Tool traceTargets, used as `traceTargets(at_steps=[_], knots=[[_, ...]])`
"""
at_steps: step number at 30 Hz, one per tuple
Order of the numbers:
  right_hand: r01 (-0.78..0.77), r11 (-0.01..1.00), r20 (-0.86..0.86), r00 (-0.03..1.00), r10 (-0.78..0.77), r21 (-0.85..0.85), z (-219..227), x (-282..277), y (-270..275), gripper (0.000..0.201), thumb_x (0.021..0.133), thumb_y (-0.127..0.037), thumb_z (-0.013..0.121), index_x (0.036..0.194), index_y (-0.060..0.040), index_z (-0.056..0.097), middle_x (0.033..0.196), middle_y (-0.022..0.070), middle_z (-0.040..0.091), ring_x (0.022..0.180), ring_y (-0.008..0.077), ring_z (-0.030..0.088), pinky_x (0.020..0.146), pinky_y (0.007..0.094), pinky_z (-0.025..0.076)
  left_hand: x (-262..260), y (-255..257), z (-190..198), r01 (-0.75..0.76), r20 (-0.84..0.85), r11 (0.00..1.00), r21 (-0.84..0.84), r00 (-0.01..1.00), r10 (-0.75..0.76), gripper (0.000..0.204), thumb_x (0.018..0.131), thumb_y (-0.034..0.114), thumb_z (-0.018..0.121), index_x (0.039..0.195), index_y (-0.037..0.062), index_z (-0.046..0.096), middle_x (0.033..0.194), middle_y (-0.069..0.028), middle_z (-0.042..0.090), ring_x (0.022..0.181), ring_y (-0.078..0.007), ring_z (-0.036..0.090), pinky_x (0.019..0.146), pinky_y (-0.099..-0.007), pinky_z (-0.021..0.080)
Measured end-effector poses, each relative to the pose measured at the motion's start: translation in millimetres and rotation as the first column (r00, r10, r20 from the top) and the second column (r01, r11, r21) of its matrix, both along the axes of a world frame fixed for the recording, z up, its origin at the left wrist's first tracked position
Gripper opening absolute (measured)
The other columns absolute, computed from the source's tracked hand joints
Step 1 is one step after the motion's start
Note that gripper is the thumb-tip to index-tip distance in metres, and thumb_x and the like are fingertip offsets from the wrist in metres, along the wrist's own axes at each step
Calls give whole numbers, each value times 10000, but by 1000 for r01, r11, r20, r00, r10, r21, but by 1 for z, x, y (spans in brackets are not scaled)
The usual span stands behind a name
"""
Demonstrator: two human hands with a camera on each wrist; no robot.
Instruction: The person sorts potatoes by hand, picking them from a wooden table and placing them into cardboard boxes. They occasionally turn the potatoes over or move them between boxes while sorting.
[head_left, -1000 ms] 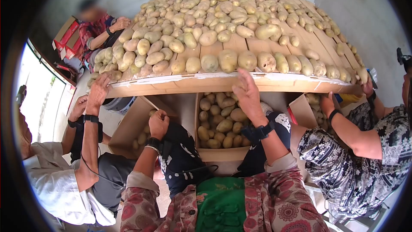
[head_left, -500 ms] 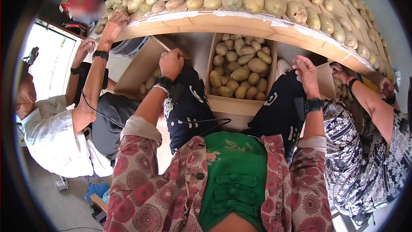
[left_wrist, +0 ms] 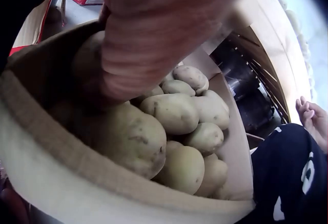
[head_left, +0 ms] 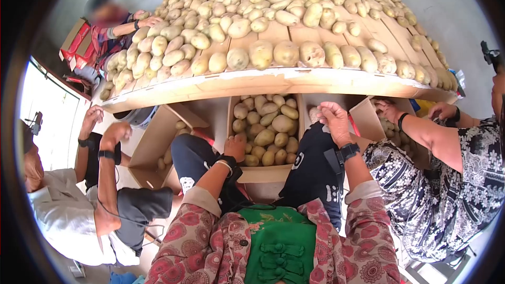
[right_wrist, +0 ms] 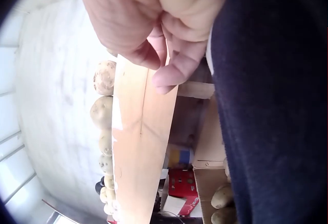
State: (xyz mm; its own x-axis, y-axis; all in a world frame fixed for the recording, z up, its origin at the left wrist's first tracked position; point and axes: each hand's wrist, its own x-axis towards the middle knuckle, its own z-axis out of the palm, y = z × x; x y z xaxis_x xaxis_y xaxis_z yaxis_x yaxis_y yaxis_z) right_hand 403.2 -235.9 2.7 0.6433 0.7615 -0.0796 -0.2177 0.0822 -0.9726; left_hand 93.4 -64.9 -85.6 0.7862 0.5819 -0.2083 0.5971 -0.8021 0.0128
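My left hand is down at the near left corner of a cardboard box full of potatoes. In the left wrist view this hand reaches over the box wall, fingers bent down among the potatoes. Its fingertips are hidden, so I cannot tell whether it grips one. Above my right knee hangs my right hand, fingers loosely curled and holding nothing. The right wrist view has that hand in front of the tabletop's cardboard edge.
Potatoes cover a cardboard-topped table, with a row along its front edge. More boxes stand below, one left and one right. People sit at both sides, and another is at the far left corner.
My left hand has left the left box's flap and come right and down to the middle box. My right hand has drawn back from the table edge to above my knee.
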Motion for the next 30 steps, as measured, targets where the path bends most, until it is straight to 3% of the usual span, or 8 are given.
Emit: traceTargets(at_steps=[12, 16, 19, 21, 22, 24, 27, 30], knots=[[-10, 1000, -75, 997, 12, 18, -4, 4, 0, 141, 892, -52, 508, 998, -23, 597, 927, 56, 634, 750, 106, 618, 629, 204, 490, 12, -6, 4, -69, -195, 997, 32, 978, 74, 377, 672, 130, 664, 1035, 101, 566, 968, -108, 583, 942, -285, 559, 739, -366, 509], [13, 1000, -77, 997, -11, 26, -1, 3, 0, 139, 896, -57, 506, 998, -27, 596, 918, 53, 636, 744, 100, 618, 624, 197, 489, 6, -6, 21, -88, -100, 993, 78, 990, 96, 326, 650, 178, 632, 955, 77, 574, 890, -120, 627, 875, -305, 594, 681, -387, 505], [3, 999, -107, 994, 2, 42, -4, 3, 0, 141, 895, -55, 508, 1002, -23, 594, 916, 51, 636, 740, 101, 618, 621, 195, 488, 8, -4, 51, -200, -101, 960, -195, 978, 183, 373, 660, 198, 668, 1006, 80, 593, 839, -137, 642, 748, -287, 631, 666, -392, 524], [18, 999, -97, 995, -14, 38, -2, 3, 1, 140, 895, -55, 508, 999, -19, 594, 912, 49, 637, 735, 99, 616, 621, 196, 486, 10, 3, 77, -311, -88, 740, -596, 941, 326, 340, 729, 280, 635, 994, 71, 600, 793, -114, 657, 637, -238, 639, 549, -327, 507], [13, 999, -102, 995, -8, 45, -3, 3, 2, 140, 895, -55, 508, 999, -19, 594, 912, 49, 637, 735, 99, 616, 621, 196, 486, 7, 7, 91, -319, -90, 742, -589, 939, 332, 340, 729, 280, 635, 994, 71, 600, 793, -114, 657, 637, -238, 639, 549, -327, 507], [15, 999, -81, 997, -12, 31, -4, 4, 2, 139, 896, -56, 506, 997, -24, 595, 913, 46, 637, 731, 95, 612, 621, 194, 484, 4, 14, 122, -33, 131, 362, -931, 898, 420, 394, 835, 389, 580, 1024, 43, 588, 859, -71, 651, 647, -170, 621, 507, -260, 483], [7, 1000, -91, 996, -5, 28, -4, 5, 3, 135, 895, -55, 510, 996, -26, 595, 912, 45, 638, 729, 92, 610, 616, 192, 481, 23, 27, 210, 136, 206, 161, -978, 771, 603, 409, 912, 387, 496, 1108, 29, 528, 927, -95, 636, 692, -157, 620, 485, -216, 480], [0, 998, -97, 995, 6, 59, -6, 6, 3, 133, 895, -57, 511, 994, -28, 595, 911, 43, 637, 728, 91, 610, 614, 192, 479, 44, 64, 256, 398, 255, 60, -915, 458, 852, 486, 923, 388, 476, 1203, -5, 419, 1078, -175, 574, 819, -227, 628, 547, -224, 530]])
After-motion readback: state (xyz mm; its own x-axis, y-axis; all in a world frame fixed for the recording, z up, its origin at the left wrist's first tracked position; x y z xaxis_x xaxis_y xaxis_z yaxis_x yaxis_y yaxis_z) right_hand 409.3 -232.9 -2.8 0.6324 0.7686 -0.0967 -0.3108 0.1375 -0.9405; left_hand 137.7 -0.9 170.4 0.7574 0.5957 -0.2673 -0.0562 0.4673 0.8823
